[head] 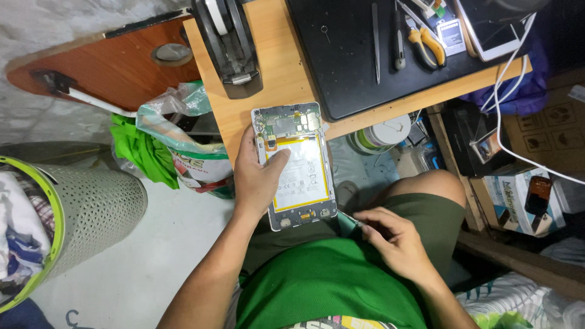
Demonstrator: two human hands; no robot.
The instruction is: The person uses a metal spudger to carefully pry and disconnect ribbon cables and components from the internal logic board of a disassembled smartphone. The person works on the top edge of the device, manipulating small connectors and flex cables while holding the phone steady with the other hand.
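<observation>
Perforated plastic laundry basket [73, 207], green-rimmed, is seen at far left, with a printed plastic bag [189, 146] just right of it on the floor.

Opened tablet [297, 164] is held at the near edge of the wooden table [286, 79], back cover off, battery and circuit board exposed. It is gripped by the left hand [259, 176]: fingers wrapped round the left edge, thumb pressed flat on the battery. One tablet, one battery.

Right hand [390, 234] is held over the lap, well right of the tablet's near end; fingers pinched shut on a thin metal tool [352, 220], the tip pointed toward the tablet's near right corner.

Judged step: internals work at the near edge, tool being brought in. Next move likely calls for a steady tablet and a precise tip placement at that corner; the battery should not be pierced.

On the black mat [353, 55], far right: one pair of tweezers [376, 42], one dark-handled driver [398, 39], one pair of yellow-handled pliers [426, 39]. One white tablet [493, 30] lies beyond, two white cables [506, 91] running down from it.
</observation>
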